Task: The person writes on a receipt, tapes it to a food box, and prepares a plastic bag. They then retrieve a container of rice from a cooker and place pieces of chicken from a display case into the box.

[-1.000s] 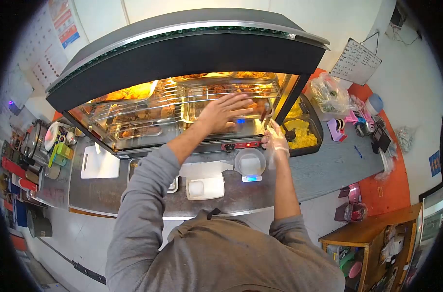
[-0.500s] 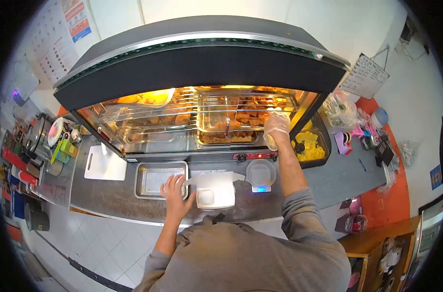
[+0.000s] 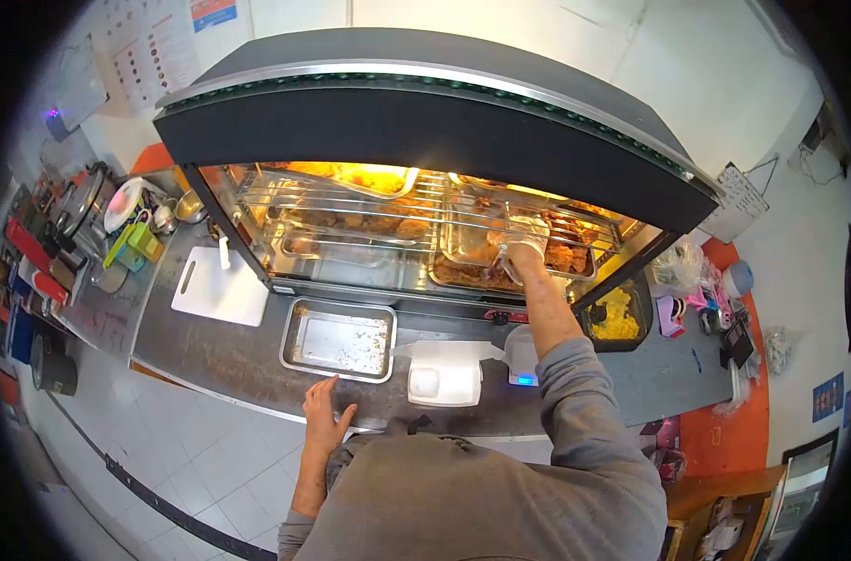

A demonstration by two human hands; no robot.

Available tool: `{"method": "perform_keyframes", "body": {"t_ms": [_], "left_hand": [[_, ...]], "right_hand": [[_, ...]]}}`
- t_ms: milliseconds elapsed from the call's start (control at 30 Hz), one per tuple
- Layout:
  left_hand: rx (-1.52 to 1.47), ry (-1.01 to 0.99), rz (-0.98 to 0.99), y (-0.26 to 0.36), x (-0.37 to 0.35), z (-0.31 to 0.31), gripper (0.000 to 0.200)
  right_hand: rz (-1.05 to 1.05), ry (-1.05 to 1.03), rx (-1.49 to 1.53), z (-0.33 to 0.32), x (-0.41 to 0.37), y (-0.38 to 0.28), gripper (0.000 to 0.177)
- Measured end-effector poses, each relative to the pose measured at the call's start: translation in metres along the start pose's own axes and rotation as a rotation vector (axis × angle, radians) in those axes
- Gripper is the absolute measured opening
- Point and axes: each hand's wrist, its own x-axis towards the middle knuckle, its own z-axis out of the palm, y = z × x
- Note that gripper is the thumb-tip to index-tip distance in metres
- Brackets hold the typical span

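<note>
My left hand (image 3: 324, 418) is empty at the counter's front edge, thumb and fingers apart, just below a metal tray (image 3: 339, 339) with crumbs in it. An open white box (image 3: 458, 374) holding a white rounded mound (image 3: 425, 382) lies to its right. My right hand (image 3: 526, 234), in a clear glove, reaches into the lit display cabinet (image 3: 425, 122), over trays of browned food (image 3: 566, 257). The fingers are too blurred and covered to show what they hold, if anything. Beside the box is a scale (image 3: 523, 380) with a clear container (image 3: 522, 351) on it.
A white cutting board (image 3: 222, 288) lies left of the metal tray. Right of the cabinet stands a black tray of yellow food (image 3: 615, 316), with plastic bags (image 3: 678, 269) and a tape dispenser (image 3: 670, 316) beyond. Pots and utensils crowd the far left.
My left hand has drawn back from beside the box to the counter's front edge. My right hand has moved left inside the cabinet, over the food trays. The camera view has shifted.
</note>
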Motion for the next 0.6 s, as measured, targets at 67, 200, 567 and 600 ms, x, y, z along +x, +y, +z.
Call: {"method": "perform_keyframes", "body": {"t_ms": [67, 200, 567, 600], "left_hand": [[-0.022, -0.005, 0.019, -0.011, -0.003, -0.004, 0.067], [-0.088, -0.029, -0.005, -0.026, -0.011, -0.015, 0.067], [-0.108, -0.152, 0.051, -0.036, 0.009, -0.012, 0.063], [-0.107, -0.153, 0.060, -0.035, 0.012, -0.012, 0.063]], "right_hand": [[-0.077, 0.035, 0.054, 0.019, 0.006, 0.009, 0.036], [-0.204, 0.099, 0.153, 0.035, 0.002, 0.020, 0.033], [0.471, 0.254, 0.268, 0.036, -0.036, 0.026, 0.032], [0.478, 0.260, 0.268, 0.023, -0.038, 0.026, 0.032]]}}
